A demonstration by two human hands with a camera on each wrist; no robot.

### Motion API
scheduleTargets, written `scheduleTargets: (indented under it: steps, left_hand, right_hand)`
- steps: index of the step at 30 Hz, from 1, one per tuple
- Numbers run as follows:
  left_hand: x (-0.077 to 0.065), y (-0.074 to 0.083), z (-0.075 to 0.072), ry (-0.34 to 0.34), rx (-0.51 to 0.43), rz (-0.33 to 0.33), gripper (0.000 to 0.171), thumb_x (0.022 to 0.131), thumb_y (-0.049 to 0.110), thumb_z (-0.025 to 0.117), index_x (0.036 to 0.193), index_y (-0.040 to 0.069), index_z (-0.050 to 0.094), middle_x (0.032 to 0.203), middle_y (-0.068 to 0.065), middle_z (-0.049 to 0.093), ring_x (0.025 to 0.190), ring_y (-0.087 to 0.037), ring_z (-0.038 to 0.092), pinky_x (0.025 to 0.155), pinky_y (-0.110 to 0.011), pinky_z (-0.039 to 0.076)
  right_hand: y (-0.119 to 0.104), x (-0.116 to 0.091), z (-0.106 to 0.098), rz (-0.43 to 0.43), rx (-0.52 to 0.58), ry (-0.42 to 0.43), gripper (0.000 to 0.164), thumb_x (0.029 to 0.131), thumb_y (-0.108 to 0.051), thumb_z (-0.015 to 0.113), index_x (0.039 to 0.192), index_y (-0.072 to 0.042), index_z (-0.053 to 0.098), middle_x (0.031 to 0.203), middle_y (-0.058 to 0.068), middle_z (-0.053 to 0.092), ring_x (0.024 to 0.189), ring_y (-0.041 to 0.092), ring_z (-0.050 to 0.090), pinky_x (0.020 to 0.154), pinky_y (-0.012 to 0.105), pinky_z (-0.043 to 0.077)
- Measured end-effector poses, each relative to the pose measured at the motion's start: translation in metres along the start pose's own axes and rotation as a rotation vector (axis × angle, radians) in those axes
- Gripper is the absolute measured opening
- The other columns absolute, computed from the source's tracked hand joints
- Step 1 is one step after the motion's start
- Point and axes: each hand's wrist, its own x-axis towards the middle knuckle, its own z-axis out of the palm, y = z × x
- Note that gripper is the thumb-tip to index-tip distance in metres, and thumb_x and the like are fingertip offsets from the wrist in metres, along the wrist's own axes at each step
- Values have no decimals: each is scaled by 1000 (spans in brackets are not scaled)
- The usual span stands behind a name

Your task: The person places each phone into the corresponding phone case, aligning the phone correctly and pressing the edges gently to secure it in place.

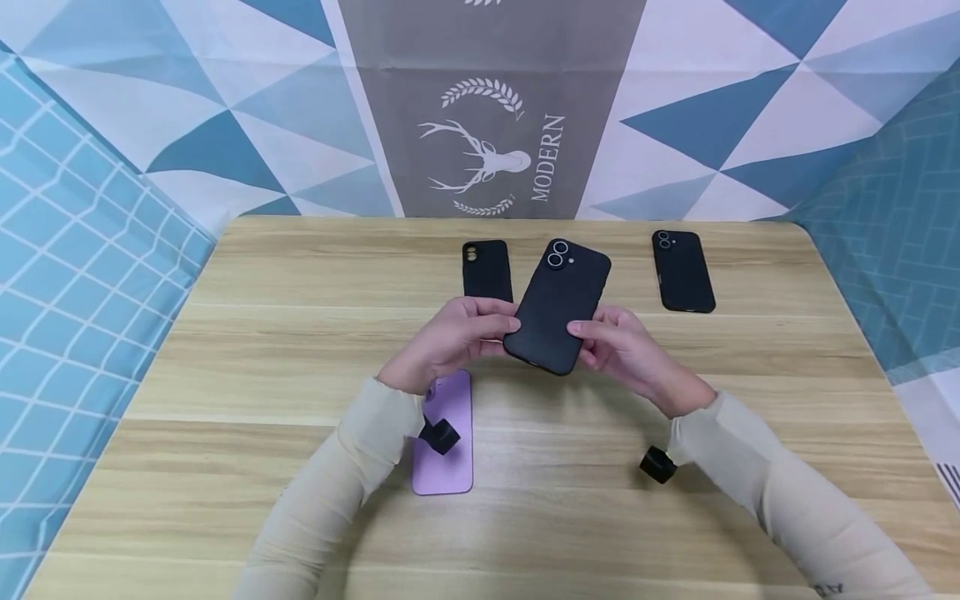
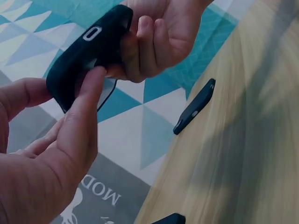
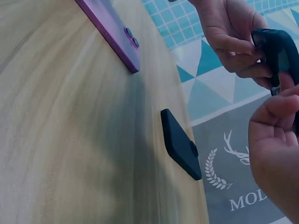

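Observation:
Both hands hold a black phone case (image 1: 558, 308) above the table, its back with two ringed camera circles facing up in the head view. My left hand (image 1: 461, 340) pinches the lower left edge, thumb on the back. From the right side, my right hand (image 1: 626, 354) grips it with its thumb over the lower back and fingers curled beneath. An oblong slot shows in the case's end in the left wrist view. I cannot tell whether a phone sits inside. Below the left wrist lies a purple phone (image 1: 444, 467), partly hidden by the wrist and its camera.
Behind the left hand lies another black phone case (image 1: 486, 271), its lower end partly covered. A black camera-backed phone or case (image 1: 684, 271) lies at the back right of the wooden table (image 1: 555, 517). Patterned cloth (image 1: 487, 108) hangs beyond the rear edge.

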Motion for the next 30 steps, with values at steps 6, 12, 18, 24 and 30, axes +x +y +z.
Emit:
scheduleTargets:
  steps: [6, 12, 18, 24, 30]
  left_hand:
    - [2, -3, 7, 33, -15, 49, 37, 82, -6, 50, 117, -16, 42, 80, -1, 62, 68, -9, 63, 66, -26, 56]
    - [5, -8, 15, 98, -44, 92, 39, 82, -6, 51, 119, -14, 42, 82, -1, 60, 69, -9, 63, 67, -26, 55]
    - [9, -14, 20, 131, -90, 106, 40, 82, -7, 52, 120, -12, 43, 83, -1, 58, 68, -6, 62, 62, -20, 55]
    - [14, -19, 24, 125, -83, 103, 40, 82, -7, 52, 121, -11, 41, 89, -5, 56, 72, -8, 61, 68, -25, 55]
    - [21, -20, 24, 108, -20, 60, 36, 84, -3, 53, 119, -9, 45, 105, -16, 56, 80, -13, 62, 75, -31, 54]
  right_hand:
    - [-3, 1, -3, -23, 40, 67, 20, 89, -5, 46, 84, -9, 64, 69, 0, 67, 55, 9, 58, 49, 19, 47]
    - [-9, 0, -3, -49, 49, 162, 12, 88, -5, 51, 94, -7, 61, 81, 2, 69, 70, 10, 64, 60, 23, 53]
    - [-11, -3, -1, -18, 63, 261, 9, 85, -4, 55, 93, -7, 59, 80, 0, 68, 72, 9, 64, 67, 22, 53]
    - [-11, -4, 3, -22, 63, 369, 8, 84, -6, 58, 89, -9, 62, 78, -2, 67, 70, 7, 64, 65, 19, 53]
    - [-9, -5, 0, -8, 15, 394, 8, 86, -7, 55, 90, -9, 61, 76, -4, 67, 68, 4, 62, 61, 15, 51]
